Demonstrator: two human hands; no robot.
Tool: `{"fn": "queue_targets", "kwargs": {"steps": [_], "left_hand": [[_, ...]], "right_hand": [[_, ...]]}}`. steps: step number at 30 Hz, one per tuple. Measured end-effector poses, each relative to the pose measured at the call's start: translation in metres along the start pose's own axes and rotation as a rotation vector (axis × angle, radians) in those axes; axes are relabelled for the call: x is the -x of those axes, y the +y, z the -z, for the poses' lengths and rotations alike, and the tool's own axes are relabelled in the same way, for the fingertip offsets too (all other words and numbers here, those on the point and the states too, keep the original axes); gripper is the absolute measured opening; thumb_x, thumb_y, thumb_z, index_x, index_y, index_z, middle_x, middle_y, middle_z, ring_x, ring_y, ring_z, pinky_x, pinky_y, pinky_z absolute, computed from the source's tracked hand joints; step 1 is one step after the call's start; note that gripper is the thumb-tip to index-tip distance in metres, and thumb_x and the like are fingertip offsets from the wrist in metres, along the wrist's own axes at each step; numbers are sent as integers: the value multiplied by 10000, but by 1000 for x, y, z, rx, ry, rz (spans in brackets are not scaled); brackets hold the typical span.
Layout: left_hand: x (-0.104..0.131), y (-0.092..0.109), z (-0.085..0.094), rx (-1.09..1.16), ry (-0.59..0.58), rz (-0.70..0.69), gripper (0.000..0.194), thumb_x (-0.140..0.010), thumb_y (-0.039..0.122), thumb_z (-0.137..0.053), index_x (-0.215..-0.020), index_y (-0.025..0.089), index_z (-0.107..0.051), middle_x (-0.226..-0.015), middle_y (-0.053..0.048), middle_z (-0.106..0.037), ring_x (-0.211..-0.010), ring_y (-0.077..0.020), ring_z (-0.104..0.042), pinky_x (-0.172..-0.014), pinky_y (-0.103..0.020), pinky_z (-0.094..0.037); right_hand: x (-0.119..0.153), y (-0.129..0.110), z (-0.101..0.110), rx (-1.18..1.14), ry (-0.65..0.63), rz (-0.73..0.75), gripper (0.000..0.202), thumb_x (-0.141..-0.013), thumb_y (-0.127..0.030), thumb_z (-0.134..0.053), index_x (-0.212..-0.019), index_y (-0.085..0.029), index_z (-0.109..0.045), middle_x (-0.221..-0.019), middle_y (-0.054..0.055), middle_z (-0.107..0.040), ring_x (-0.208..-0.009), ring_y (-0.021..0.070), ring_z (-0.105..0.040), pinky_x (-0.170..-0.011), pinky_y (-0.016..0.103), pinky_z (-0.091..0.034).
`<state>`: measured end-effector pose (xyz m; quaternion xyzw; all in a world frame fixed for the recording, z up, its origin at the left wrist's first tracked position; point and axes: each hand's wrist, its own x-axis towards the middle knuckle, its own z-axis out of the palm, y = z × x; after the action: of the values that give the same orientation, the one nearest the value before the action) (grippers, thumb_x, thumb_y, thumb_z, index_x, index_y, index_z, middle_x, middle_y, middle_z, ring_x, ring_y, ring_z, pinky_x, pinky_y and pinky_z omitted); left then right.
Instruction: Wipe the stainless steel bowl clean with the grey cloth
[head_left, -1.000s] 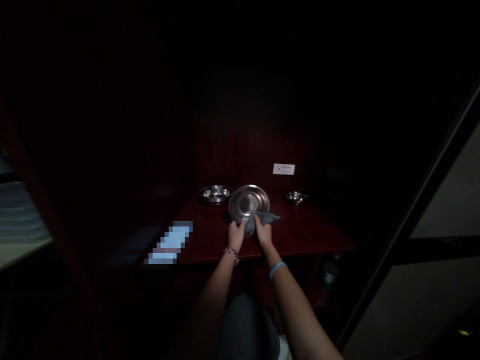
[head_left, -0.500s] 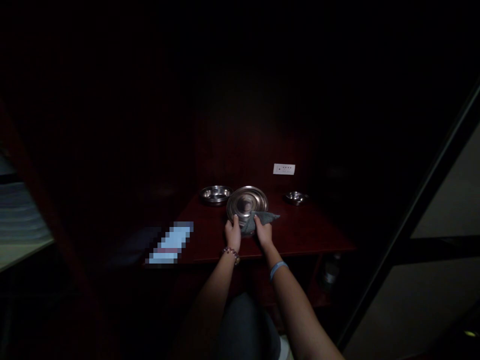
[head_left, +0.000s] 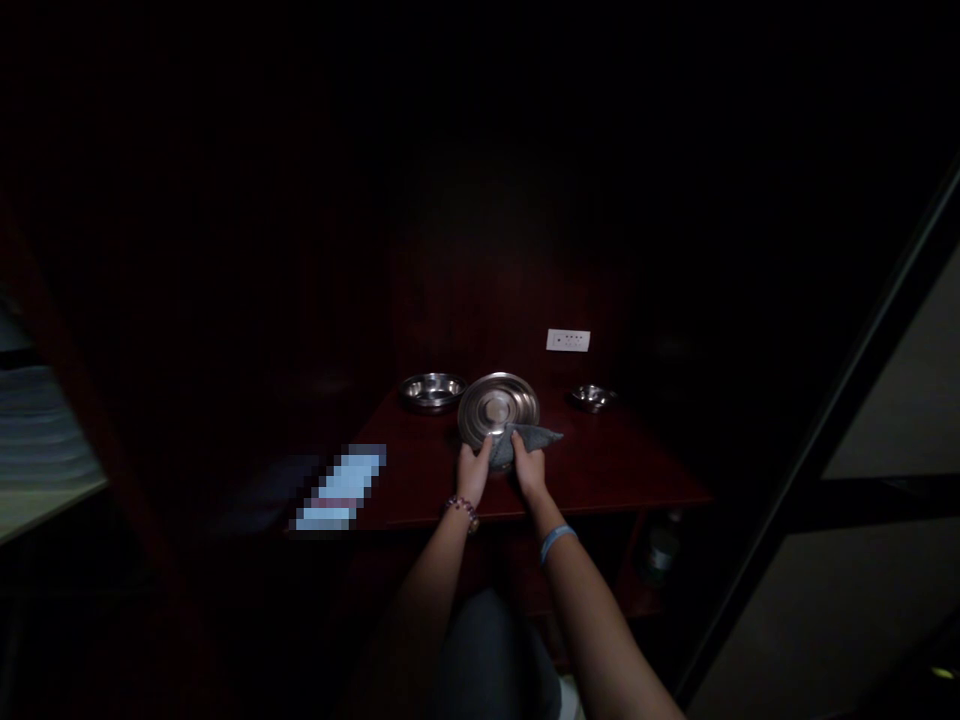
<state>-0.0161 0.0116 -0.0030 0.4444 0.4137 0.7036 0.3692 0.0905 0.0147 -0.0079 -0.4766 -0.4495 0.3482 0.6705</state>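
Note:
A round stainless-steel piece [head_left: 498, 395] with concentric rings, a lid or a shallow dish, stands tilted up over the table, its ringed face towards me. My left hand [head_left: 473, 472] grips its lower left edge, thumb on the face. In my right hand [head_left: 529, 468] is a folded grey-green cloth [head_left: 534, 436], pinched under the thumb against the lower right of the steel piece. One cloth corner sticks out to the right. The fingers behind the rim are hidden.
On the dark red table [head_left: 600, 470] stand a larger steel bowl [head_left: 433, 393] at the back left and a smaller steel bowl [head_left: 592, 398] at the back right. A white socket [head_left: 568, 340] is on the back wall. A blurred-out bright rectangle [head_left: 341, 490] lies left; a bottle [head_left: 661, 555] stands below.
My left hand has slid a little to the right along the rim, closer to the cloth. The steel piece has turned or shifted slightly right. The right hand keeps the cloth on it.

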Motion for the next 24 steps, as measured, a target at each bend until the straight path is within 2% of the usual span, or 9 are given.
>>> {"fn": "queue_targets", "kwargs": {"steps": [5, 12, 16, 20, 24], "left_hand": [[-3, -4, 0, -4, -30, 11, 316, -743, 247, -717, -1029, 125, -661, -1120, -139, -712, -1078, -237, -658, -1007, -392, -458], [-5, -6, 1, 13, 87, 17, 235, -759, 205, -680, -977, 121, -649, -1044, -129, -715, -1023, -227, -664, -996, -398, -460], [-3, -4, 3, -9, 177, -53, 249, -826, 291, -621, -1021, 136, -633, -1069, -123, -698, -1007, -210, -658, -983, -373, -464], [1, 3, 4, 3, 145, -83, 312, -877, 402, -554, -1037, 147, -636, -1075, -120, -698, -997, -212, -656, -952, -352, -481], [2, 7, 2, 33, 115, -82, 356, -897, 425, -530, -1097, 148, -631, -1132, -124, -692, -1046, -213, -648, -968, -342, -473]], "right_hand": [[2, -1, -1, 1, 11, -4, 422, -828, -467, -606, -1038, -117, -715, -1047, 145, -743, -997, 242, -710, -857, 300, -536], [5, -5, -1, 50, 1, 10, 372, -825, -417, -628, -981, -94, -728, -996, 144, -753, -960, 241, -717, -847, 296, -537], [6, -8, -1, 59, -20, 39, 350, -829, -419, -628, -971, -116, -727, -1025, 131, -750, -967, 231, -713, -872, 298, -532], [8, -12, -1, 49, -6, 22, 352, -831, -427, -625, -957, -116, -729, -984, 131, -757, -945, 232, -720, -855, 296, -545], [9, -12, -1, 35, 3, 4, 377, -823, -441, -627, -978, -114, -731, -944, 131, -762, -918, 239, -727, -807, 288, -559]]}}
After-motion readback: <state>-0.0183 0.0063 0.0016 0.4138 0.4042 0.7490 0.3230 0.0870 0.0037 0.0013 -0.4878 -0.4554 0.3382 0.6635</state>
